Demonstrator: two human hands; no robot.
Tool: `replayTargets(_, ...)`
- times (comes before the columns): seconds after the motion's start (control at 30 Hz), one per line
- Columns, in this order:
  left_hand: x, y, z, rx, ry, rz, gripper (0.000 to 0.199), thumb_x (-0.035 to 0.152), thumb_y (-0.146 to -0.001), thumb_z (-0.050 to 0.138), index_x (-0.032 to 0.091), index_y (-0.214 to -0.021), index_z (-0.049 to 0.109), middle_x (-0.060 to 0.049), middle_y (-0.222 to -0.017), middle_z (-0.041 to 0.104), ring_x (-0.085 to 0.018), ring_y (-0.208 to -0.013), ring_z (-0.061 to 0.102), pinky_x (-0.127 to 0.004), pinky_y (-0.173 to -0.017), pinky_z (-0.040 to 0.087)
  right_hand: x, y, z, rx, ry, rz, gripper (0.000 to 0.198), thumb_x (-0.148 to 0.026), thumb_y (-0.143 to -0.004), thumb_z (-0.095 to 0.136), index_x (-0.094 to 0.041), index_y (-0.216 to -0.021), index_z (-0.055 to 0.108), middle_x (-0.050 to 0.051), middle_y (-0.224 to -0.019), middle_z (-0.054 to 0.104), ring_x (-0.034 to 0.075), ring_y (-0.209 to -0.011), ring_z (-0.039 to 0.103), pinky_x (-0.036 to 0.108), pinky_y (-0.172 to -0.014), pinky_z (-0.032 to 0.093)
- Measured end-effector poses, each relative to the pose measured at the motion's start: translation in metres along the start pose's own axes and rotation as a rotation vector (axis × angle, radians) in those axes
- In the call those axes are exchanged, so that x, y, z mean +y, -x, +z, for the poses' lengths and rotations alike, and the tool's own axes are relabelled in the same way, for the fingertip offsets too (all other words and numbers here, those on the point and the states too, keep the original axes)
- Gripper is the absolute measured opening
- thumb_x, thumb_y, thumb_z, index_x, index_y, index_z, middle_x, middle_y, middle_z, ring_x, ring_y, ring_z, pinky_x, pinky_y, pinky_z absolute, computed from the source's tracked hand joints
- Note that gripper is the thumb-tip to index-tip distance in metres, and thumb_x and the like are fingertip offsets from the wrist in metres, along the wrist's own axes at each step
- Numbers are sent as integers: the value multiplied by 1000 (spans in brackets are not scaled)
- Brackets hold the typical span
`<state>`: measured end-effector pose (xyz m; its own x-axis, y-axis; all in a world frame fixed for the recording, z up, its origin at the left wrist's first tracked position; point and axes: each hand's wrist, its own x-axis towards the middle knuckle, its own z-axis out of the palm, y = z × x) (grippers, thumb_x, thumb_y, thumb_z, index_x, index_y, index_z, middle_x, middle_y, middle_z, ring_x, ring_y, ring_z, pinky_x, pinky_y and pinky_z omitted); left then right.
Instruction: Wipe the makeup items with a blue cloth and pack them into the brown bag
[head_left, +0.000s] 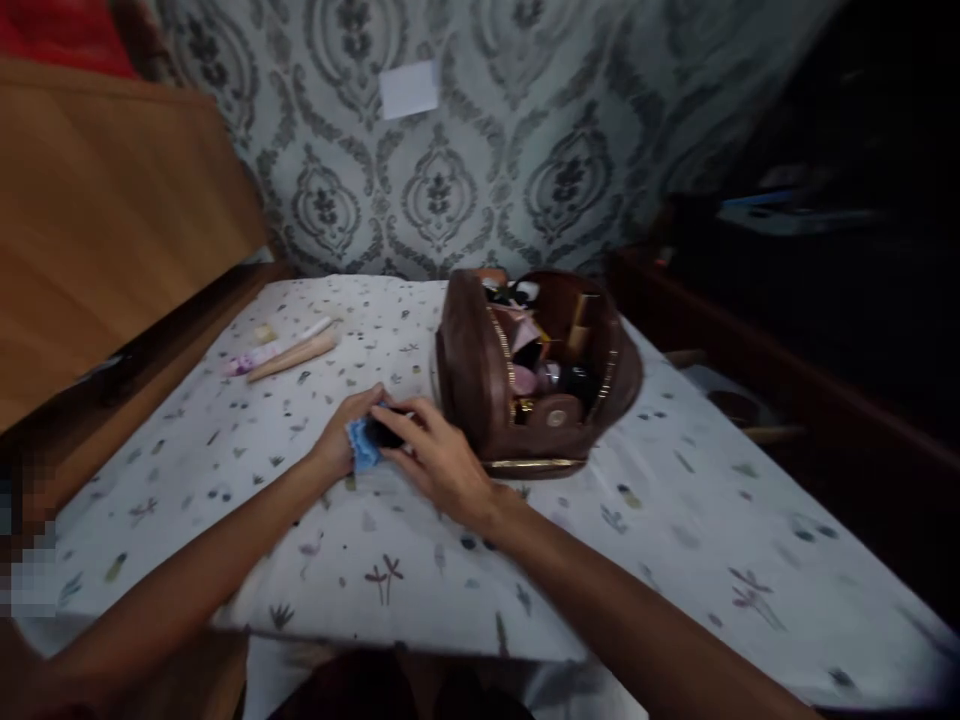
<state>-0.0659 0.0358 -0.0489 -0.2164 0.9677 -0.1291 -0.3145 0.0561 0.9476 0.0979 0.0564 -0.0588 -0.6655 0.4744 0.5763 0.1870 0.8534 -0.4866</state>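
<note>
My left hand [337, 432] is closed around a blue cloth [364, 447] with a crinkled surface, above the table left of the bag. Against that cloth lies a small black object [385, 433], whose kind I cannot make out. My right hand [442, 455] grips the black object from the right, its fingers bent over it. Just beyond my right hand stands a brown cosmetic bag [480, 370], unzipped, with a gold zipper around its mouth. Inside are several cosmetics, among them a gold-coloured tube [579, 325].
Two tubes, one white and purple [259, 357] and one beige [292, 357], lie at the left on the table's patterned cloth [540, 590]. A small yellowish item [264, 334] is behind them. Wooden furniture [112, 200] borders the left; a patterned wall [442, 190] stands behind.
</note>
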Motion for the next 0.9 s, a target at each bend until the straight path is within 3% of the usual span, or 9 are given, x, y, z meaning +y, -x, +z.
replayTargets(0.13,-2,0,-7,-98,-114,131,61,74,-66,75,13,-74,67,0,-69,63,-14,-68,57,-27,-70,46,3,3,4,106,19,-39,40,-20,-98,55,-26,-138,57,9,-120,59,20,-104,67,35,-88,62)
replayTargets(0.23,0,1,-10,-190,-240,208,63,76,-74,67,13,-81,68,-2,-78,66,-16,-80,58,-29,-83,46,3,3,2,130,60,-45,38,-26,-99,56,-24,-137,58,10,-118,60,19,-95,68,33,-82,63)
replayTargets(0.4,-1,0,-14,-272,-198,163,57,73,-84,59,16,-79,62,-2,-77,61,-16,-77,57,-31,-81,48,4,2,2,143,129,-25,36,-35,-100,56,-26,-135,61,9,-114,62,15,-75,67,31,-72,63)
replayTargets(0.6,-9,-4,-19,-324,-144,184,58,75,-81,60,17,-75,60,-2,-75,57,-16,-74,53,-31,-78,47,0,-2,-1,142,239,-84,36,-36,-100,56,-30,-136,59,10,-112,64,14,-66,67,29,-70,62)
replayTargets(0.9,5,4,-14,-427,6,86,35,40,-97,52,15,-75,64,-2,-74,60,-15,-73,58,-33,-91,50,-3,5,-14,127,437,-194,53,-40,-103,49,-48,-153,36,8,-118,66,20,-92,73,28,-64,63)
